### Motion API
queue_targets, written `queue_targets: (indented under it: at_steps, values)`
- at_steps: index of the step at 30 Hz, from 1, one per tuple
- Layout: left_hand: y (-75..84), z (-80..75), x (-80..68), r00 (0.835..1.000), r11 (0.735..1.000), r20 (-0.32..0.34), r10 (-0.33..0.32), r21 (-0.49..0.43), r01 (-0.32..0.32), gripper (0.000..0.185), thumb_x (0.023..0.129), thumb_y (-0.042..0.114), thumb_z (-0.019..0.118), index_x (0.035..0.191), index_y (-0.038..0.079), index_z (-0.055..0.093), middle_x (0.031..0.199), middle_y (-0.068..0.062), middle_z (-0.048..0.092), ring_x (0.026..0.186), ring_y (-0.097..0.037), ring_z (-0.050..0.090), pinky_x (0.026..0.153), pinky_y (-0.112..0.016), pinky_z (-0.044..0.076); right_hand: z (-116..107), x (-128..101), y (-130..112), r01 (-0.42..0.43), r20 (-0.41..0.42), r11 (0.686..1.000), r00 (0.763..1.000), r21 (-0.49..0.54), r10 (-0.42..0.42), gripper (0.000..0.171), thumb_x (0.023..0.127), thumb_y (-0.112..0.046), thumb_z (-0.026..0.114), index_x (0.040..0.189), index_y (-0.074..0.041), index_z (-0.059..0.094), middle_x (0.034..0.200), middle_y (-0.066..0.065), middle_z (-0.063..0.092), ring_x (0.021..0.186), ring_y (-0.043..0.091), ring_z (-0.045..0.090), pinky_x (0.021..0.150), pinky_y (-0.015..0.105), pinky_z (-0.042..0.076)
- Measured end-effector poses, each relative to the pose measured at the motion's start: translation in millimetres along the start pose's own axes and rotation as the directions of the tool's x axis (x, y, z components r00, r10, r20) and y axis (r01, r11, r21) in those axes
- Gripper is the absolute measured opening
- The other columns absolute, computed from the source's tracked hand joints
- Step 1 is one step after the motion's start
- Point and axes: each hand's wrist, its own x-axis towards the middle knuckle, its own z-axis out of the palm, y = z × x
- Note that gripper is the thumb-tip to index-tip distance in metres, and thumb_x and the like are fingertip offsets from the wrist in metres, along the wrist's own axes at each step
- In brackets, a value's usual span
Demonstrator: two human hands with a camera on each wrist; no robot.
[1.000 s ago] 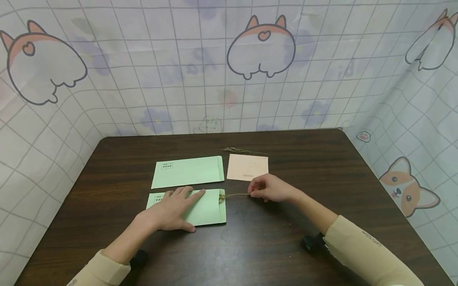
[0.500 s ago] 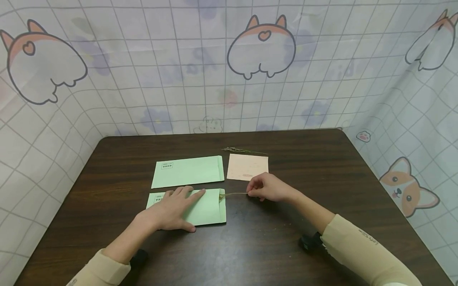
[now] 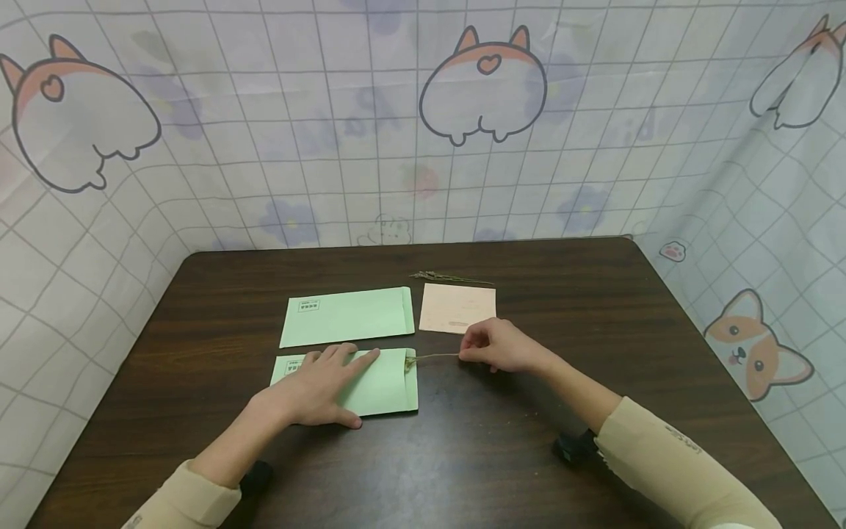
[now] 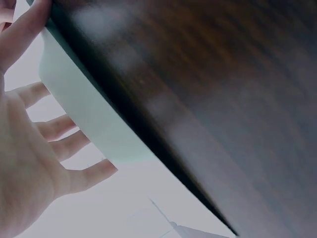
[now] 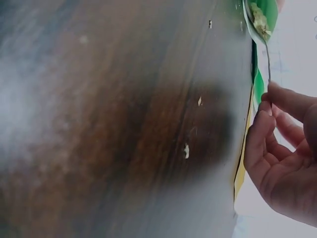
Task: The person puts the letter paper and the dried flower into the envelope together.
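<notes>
My left hand (image 3: 316,389) rests spread on the near green envelope (image 3: 377,393), fingers fairly straight. In the left wrist view, the fingers (image 4: 74,144) reach over the envelope's bulging green paper (image 4: 94,114). At the envelope's right-hand mouth sits the head of a dried flower (image 5: 259,21), partly inside the paper. Its thin stem (image 3: 436,356) runs out to the right. The thumb and fingertips of my right hand (image 3: 502,345) pinch the stem's end, just above the table. How deep the flower head goes is hidden by the envelope.
A second green envelope (image 3: 350,316) lies behind the first. To its right is a pale pink card (image 3: 456,307), close to my right hand. Another dried sprig (image 3: 449,278) lies behind the card. Small crumbs (image 5: 186,150) dot the dark table (image 3: 463,455).
My right hand shifted slightly left with the stem, the flower head slipping further into the envelope, then came back a little to the right. The left hand has stayed in place.
</notes>
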Motion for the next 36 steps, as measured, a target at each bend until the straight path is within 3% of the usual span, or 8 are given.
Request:
queue_targets:
  at_steps: [14,21,36]
  values:
    - [-0.4,-0.6,0.8,1.000,0.999,-0.013,-0.017,-0.042,0.016,0.104,0.078,0.051,0.086,0.162,0.017,0.034,0.150,-0.018,0.042,0.138,-0.036,0.042,0.102,-0.068,0.035,-8.2,-9.1,4.6,-0.010,0.009,0.998,1.000,0.062,0.010,0.009,0.098,-0.010,0.071,0.100,-0.004,0.077,0.081,0.008,0.066,0.069,0.018,0.057,0.064,0.036,0.057]
    - [-0.4,0.1,2.0,1.000,0.999,-0.016,-0.018,-0.035,0.017,0.105,0.078,0.051,0.087,0.162,0.017,0.034,0.150,-0.018,0.042,0.137,-0.037,0.042,0.101,-0.069,0.035,-3.1,-4.6,4.6,0.012,0.020,0.998,1.000,0.054,-0.013,0.009,0.098,-0.012,0.072,0.099,-0.005,0.078,0.086,0.008,0.070,0.066,0.018,0.060,0.063,0.035,0.056]
    - [0.6,1.6,3.6,1.000,1.000,-0.018,0.001,-0.017,-0.001,0.106,0.077,0.052,0.087,0.161,0.015,0.035,0.147,-0.016,0.044,0.137,-0.036,0.042,0.102,-0.064,0.035,10.8,7.8,-8.4,0.039,0.048,0.996,0.998,0.080,-0.043,0.009,0.096,-0.003,0.070,0.099,-0.004,0.078,0.077,0.006,0.069,0.063,0.015,0.060,0.061,0.031,0.052]
